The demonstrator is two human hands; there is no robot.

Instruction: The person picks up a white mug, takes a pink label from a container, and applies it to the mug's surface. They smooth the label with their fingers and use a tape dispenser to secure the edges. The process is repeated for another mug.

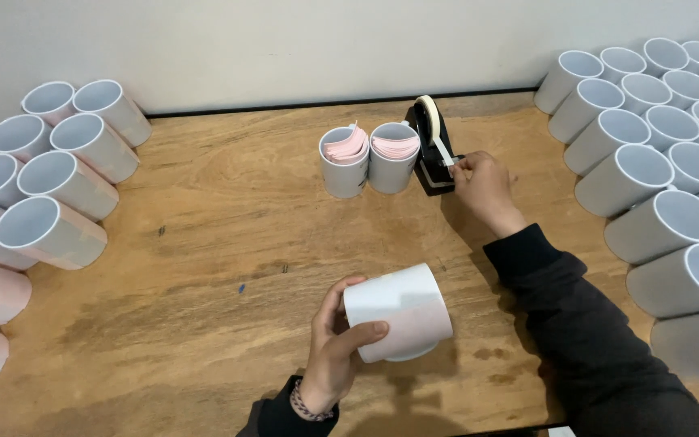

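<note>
My left hand (pixel 335 344) grips a white mug (pixel 398 311) lying on its side just above the near part of the wooden table (pixel 204 243); a pale pink sheet wraps part of the mug. My right hand (pixel 483 188) reaches to a black tape dispenser (pixel 431 150) at the back centre and pinches the end of its tape strip (pixel 444 152). Left of the dispenser stand two white mugs, one (pixel 343 162) stuffed with curled pink sheets, the other (pixel 393 158) with a flat stack of pink sheets.
Several white mugs lie stacked on their sides along the left edge (pixel 50 186), some wrapped in pink. A larger pile of plain white mugs (pixel 665 154) fills the right side. A pale wall (pixel 285 48) backs the table.
</note>
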